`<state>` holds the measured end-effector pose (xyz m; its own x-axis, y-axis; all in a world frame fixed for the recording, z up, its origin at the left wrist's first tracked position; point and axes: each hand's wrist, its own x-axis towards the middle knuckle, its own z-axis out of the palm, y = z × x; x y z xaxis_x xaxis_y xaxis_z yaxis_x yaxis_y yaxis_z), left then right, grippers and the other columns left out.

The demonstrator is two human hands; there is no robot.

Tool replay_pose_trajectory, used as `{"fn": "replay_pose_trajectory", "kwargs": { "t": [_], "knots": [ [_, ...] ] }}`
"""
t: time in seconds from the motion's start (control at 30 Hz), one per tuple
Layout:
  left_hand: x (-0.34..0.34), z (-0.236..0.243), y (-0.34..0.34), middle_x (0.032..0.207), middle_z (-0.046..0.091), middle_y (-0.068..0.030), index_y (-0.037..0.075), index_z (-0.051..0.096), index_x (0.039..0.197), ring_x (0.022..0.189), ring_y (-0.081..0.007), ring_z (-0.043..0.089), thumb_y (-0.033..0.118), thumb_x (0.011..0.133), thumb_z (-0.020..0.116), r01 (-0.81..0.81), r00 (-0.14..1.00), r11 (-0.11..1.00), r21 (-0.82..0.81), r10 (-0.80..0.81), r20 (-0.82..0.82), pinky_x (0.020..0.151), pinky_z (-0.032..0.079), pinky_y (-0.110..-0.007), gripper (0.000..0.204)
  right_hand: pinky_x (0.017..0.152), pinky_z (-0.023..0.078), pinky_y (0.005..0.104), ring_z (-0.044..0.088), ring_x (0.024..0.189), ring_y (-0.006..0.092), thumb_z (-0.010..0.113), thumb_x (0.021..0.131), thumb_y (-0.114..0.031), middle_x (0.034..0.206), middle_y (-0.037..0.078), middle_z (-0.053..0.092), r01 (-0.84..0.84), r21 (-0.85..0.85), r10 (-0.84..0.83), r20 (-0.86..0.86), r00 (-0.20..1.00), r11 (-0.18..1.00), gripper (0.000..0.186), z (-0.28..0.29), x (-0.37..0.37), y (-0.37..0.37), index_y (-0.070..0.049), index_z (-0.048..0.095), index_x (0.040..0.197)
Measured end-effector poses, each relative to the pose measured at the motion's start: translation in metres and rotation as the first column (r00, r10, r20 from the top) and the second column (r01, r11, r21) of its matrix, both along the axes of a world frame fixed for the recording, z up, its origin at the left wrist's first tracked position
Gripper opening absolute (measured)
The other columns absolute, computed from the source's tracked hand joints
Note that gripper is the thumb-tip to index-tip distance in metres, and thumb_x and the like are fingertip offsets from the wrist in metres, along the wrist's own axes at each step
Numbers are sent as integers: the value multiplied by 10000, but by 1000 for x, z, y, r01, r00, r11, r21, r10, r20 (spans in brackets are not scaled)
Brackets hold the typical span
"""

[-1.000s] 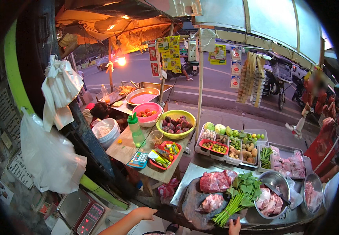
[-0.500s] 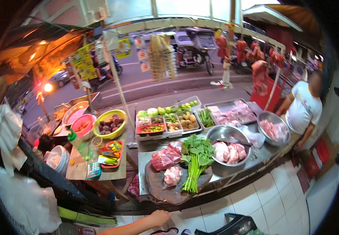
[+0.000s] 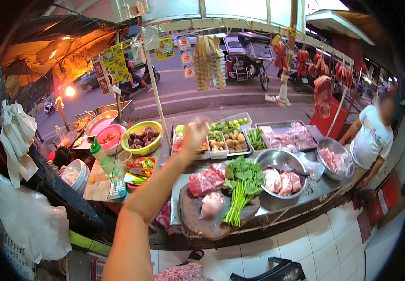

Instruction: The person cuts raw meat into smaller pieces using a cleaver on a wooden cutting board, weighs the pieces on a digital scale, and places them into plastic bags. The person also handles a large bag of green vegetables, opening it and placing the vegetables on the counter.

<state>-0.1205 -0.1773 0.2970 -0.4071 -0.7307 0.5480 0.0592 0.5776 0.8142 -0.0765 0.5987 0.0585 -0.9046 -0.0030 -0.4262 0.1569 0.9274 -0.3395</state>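
Note:
My left hand [image 3: 197,133] is raised at the end of an outstretched arm, in front of the trays of vegetables. Its fingers are smeared by motion, and I cannot make out anything in them. It hides part of a sectioned tray [image 3: 219,154] of limes, potatoes and other produce. Below the arm is a round chopping block [image 3: 195,224], bearing a slab of red meat [image 3: 206,181], a paler chunk of meat [image 3: 212,206] and a bundle of leafy greens [image 3: 241,187] with long stems. My right hand does not show.
A steel bowl of meat [image 3: 264,199] stands right of the block. A yellow basin [image 3: 138,149], a green-capped bottle [image 3: 103,161] and a calculator [image 3: 117,189] sit on the left side table. A co-worker [image 3: 373,136] stands at far right. White plastic bags [image 3: 29,225] hang at left.
My left hand has risen from low in front of the counter, reaching forward and up over the produce. The whole view has shifted, with the counter sitting a little farther right.

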Motion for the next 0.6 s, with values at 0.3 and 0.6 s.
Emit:
{"fn": "replay_pose_trajectory", "kwargs": {
  "t": [0.3, 0.6],
  "knots": [
    [12, 163, -382, 1228, 655, -176, 15, 601, 1293, 1159, -259, 611, 194, 836, 736, -514, 858, 856, -60, 510, -69, 969, 457, -355, 509, 906, 496, 427, 642, 983, 402, 641, 873, -153, 1058, 253, 681, -70, -154, 29, -256, 966, 986, 311, 1, -6, -151, 20, 674, 1129],
    [-36, 213, -377, 969, 701, -95, -33, 668, 1034, 893, -204, 637, 139, 812, 753, -383, 812, 852, 357, 495, -310, 827, 489, -369, 293, 804, 529, 419, 676, 878, 381, 638, 855, -119, 957, 236, 699, -73, -110, 42, -261, 964, 991, 264, 42, 2, -231, -2, 696, 1085]
  ]
}}
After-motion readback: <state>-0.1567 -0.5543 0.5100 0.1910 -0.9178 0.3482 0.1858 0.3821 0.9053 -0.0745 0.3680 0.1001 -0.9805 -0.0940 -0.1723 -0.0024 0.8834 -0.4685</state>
